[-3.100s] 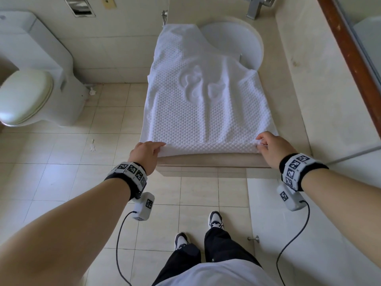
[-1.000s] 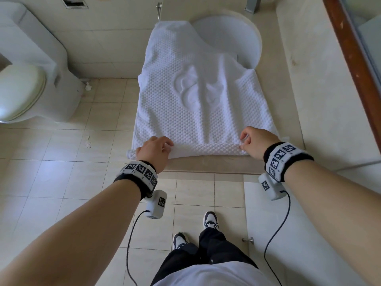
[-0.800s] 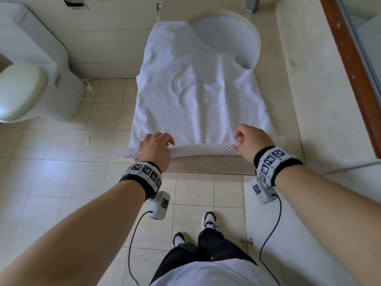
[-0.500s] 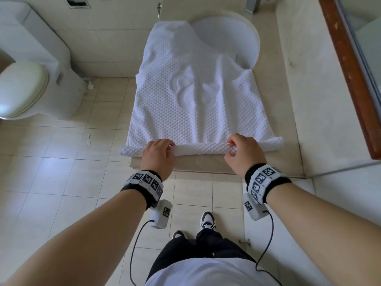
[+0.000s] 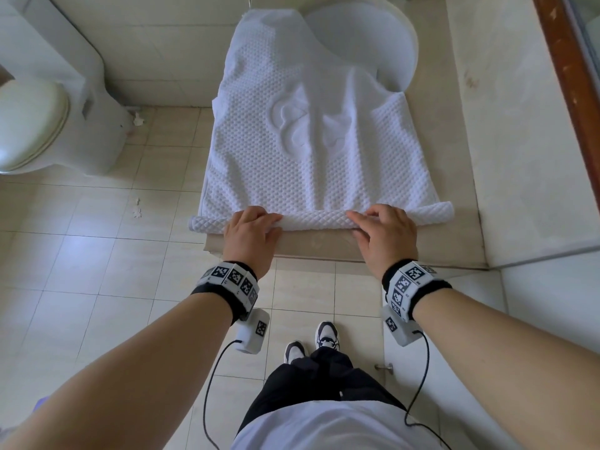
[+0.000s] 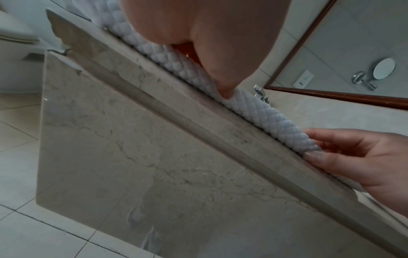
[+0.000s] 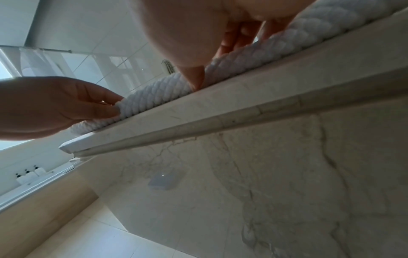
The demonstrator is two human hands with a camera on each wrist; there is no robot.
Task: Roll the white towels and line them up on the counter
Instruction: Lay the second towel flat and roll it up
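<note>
White waffle-weave towel (image 5: 311,164) lies spread on the marble counter (image 5: 454,248), its far end draped over the round basin (image 5: 367,43), its near edge wound into a slim roll along the counter's front lip. I have my left hand (image 5: 250,235) and right hand (image 5: 386,235) set on that roll, well apart, fingers curled over its top and thumbs tucked against its near side. A toilet (image 5: 39,125) stands on the tiled floor at left.

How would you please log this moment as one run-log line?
stage: rolling begun | towel: near edge in thin roll, rest flat on counter, far end over sink | left hand, right hand: on roll
</note>
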